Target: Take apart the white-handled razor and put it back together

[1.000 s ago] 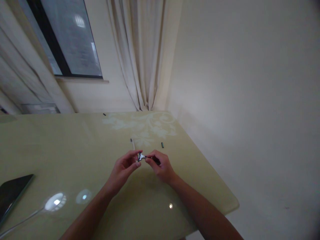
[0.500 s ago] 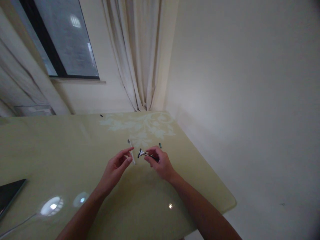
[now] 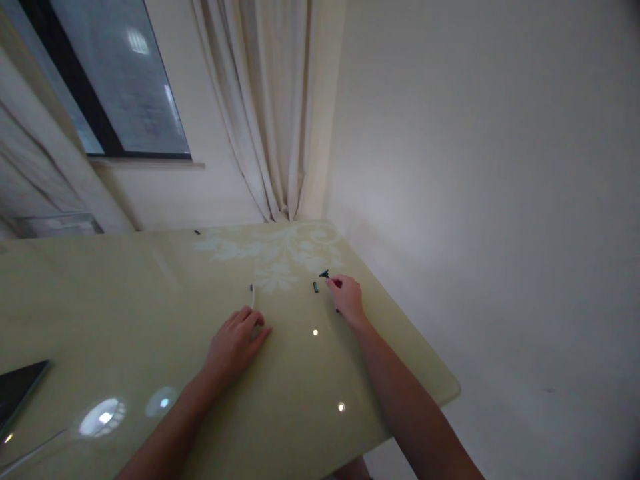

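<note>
My right hand point(image 3: 346, 299) is closed round a razor point(image 3: 325, 275), its dark head poking out past the fingertips and the dark end of its handle just showing below the hand. Close by on its left, a small dark green rectangular piece point(image 3: 315, 287) lies on the table. My left hand point(image 3: 239, 339) rests low over a white toothbrush point(image 3: 253, 298), its fingers bent round the handle and the thumb stretched to the right. Only the dark-bristled head and upper handle of the toothbrush show; the rest is hidden under the fingers.
The pale green glass table point(image 3: 290, 400) ends at a right edge beside the wall point(image 3: 475, 200). A small dark piece point(image 3: 197, 232) lies near the far edge. At far left is a dark flat object point(image 3: 20, 387). Curtains point(image 3: 265, 100) hang behind.
My right hand has carried the razor to the right and away from me, beyond the small green piece. My left hand has come down onto the toothbrush, which now points more straight ahead.
</note>
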A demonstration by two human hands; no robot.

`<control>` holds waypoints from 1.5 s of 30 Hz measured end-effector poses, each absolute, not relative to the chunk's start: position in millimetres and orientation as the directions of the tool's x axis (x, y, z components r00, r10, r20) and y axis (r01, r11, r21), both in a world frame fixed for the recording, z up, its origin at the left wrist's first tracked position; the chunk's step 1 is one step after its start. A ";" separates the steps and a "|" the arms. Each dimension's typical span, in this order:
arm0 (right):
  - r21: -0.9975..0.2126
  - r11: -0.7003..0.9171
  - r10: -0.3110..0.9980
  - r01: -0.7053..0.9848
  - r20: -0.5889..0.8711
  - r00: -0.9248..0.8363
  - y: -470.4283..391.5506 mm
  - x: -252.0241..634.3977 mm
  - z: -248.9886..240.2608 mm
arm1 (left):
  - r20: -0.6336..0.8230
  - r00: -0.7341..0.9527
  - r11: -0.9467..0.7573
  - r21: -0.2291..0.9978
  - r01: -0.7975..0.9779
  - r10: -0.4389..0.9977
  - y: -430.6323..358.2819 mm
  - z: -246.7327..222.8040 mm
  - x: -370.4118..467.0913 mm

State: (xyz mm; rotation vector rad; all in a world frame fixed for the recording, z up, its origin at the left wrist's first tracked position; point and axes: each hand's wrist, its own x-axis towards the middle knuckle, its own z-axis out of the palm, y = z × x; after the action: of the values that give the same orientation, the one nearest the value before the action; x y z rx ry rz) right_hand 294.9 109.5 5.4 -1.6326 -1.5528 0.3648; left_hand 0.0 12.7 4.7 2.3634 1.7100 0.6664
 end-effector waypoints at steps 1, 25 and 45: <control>-0.706 0.086 0.923 0.703 0.323 0.211 110.9 295.3 4.1 | 0.257 0.225 -0.311 0.372 0.875 0.940 12.3 6.5 -0.9; -0.910 0.369 0.921 0.186 0.385 0.054 77.4 234.8 19.2 | 0.388 0.353 -0.523 0.571 0.633 0.851 48.9 41.0 101.9; -0.961 0.256 0.910 -0.107 0.202 0.362 104.0 251.4 8.0 | 0.101 0.157 -0.184 0.403 0.896 0.982 112.0 10.8 116.8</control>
State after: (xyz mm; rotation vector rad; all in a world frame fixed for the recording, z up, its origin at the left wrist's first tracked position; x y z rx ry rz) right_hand 251.4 104.0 8.0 -1.0772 -0.9443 0.8513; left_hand 116.8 112.0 10.8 2.1851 1.8244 0.5006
